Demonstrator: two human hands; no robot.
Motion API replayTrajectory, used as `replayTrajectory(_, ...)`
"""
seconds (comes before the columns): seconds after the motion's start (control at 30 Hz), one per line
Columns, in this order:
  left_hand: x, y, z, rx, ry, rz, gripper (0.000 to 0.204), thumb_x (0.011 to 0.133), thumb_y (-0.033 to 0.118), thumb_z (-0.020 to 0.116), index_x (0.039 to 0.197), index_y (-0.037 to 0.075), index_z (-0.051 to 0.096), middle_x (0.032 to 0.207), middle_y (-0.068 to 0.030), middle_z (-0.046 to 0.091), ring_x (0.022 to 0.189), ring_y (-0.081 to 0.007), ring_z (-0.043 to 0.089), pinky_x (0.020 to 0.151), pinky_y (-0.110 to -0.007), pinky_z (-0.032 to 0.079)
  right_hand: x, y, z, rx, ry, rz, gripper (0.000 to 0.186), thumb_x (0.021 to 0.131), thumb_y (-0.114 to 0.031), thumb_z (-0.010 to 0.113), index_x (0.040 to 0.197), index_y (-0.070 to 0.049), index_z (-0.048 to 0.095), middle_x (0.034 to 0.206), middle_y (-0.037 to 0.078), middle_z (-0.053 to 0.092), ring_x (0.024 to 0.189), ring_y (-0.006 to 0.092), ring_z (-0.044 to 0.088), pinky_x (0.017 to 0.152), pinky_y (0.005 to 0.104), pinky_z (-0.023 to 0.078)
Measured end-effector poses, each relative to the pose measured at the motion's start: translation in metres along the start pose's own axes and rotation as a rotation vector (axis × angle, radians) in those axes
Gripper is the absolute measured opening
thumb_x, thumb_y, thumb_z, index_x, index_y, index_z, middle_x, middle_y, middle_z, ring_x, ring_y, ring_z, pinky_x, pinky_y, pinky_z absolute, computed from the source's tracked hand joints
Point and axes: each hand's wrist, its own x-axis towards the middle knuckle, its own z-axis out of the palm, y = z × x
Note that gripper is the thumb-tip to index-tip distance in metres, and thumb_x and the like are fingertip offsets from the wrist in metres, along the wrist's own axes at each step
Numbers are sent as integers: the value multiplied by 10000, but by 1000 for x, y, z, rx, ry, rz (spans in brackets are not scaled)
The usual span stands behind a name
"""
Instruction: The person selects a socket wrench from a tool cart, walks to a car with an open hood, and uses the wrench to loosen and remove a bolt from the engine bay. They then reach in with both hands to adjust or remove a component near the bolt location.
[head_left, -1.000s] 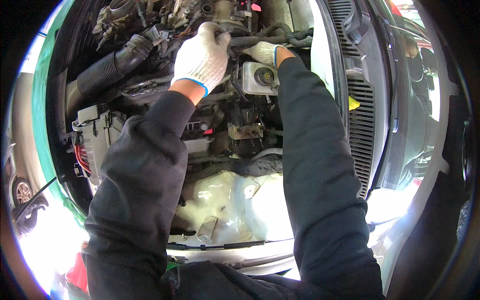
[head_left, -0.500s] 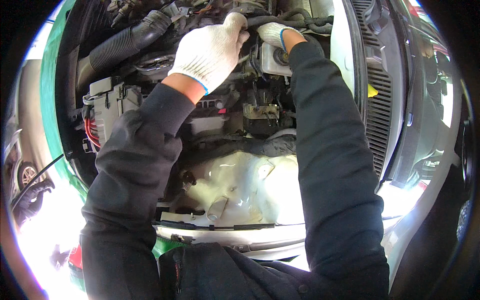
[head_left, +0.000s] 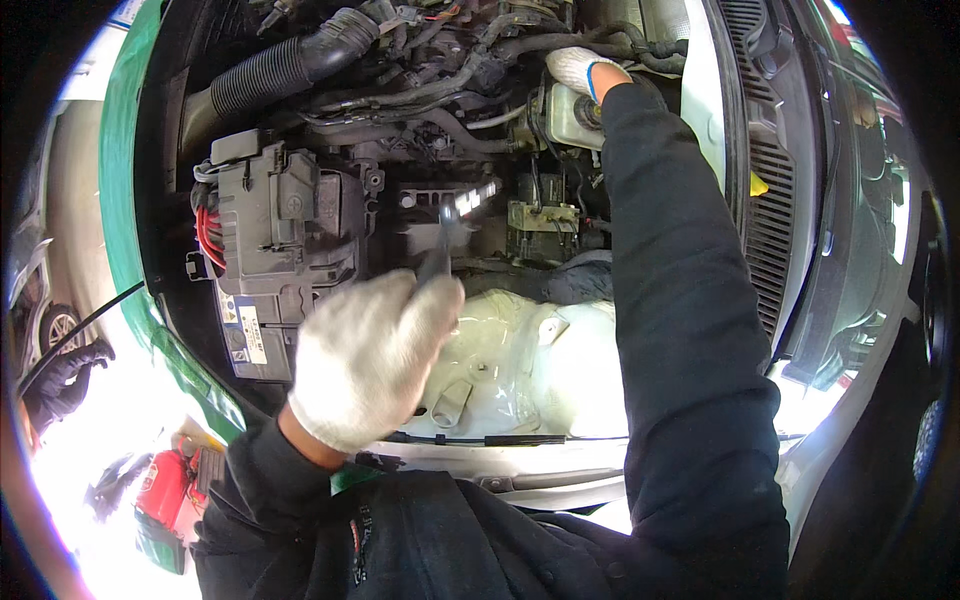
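My left hand [head_left: 375, 360] grips a tool [head_left: 465, 204] above the engine bay [head_left: 480, 365]; I can't tell whether my right hand [head_left: 578, 70], near the reservoir [head_left: 568, 118], holds anything. Leftward, a red case [head_left: 163, 487] shows against glaring floor [head_left: 105, 405].

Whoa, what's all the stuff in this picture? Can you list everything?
ribbed hose: one, black, upper left
lidded box: one, grey, left of middle
wires: several, red, box's left side
battery: one, dark with pale label, below the box
hoses and cables: many, mostly dark, across the top
fluid tank: one, whitish, upper middle-right
body panel: one, white, lower middle
slotted panel: one, dark, right
cover: one, green, left
container: one, red, lower left
tool: one, shiny with dark handle, blurred, in left hand
left hand: one, white-gloved, lower middle
right hand: one, white-gloved, above the tank
sleeves: two, black, bottom
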Motion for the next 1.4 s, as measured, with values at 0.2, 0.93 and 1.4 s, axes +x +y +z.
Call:
replayTrajectory(0.2, -49, 14, 37, 130, -210, 52, 315, 960, 237, 724, 1234, 84, 697, 1023, -150, 761, 1033, -364, 784, 872, -458, 636, -2, 0, -3, -556, -70, -262, 262, 1039, -71, 591, 1162, -92, 822, 1250, 141, 804, 1152, 282, 776, 964, 381, 618)
replayTrajectory(0.93, -75, 6, 89, -40, -665, 184, 228, 1013, 171, 579, 1170, 105, 732, 753, -153, 725, 727, -378, 760, 634, -539, 578, -279, -141, -211, 673, 254, 580, 601, 1082, -579, 565, 1393, -94, 737, 1393, 223, 740, 1297, 437, 677, 1118, 475, 533)
replayTrajectory(1.4, -56, 11, 96, 61, -833, 250, 260, 1000, 290, 660, 1051, 46, 734, 822, -204, 756, 757, -440, 748, 690, -567, 596, -478, -175, -197, 571, 1001, 806, 251, 1057, -197, 715, 1229, -27, 781, 1299, 157, 762, 1207, 297, 742, 1080, 390, 565)
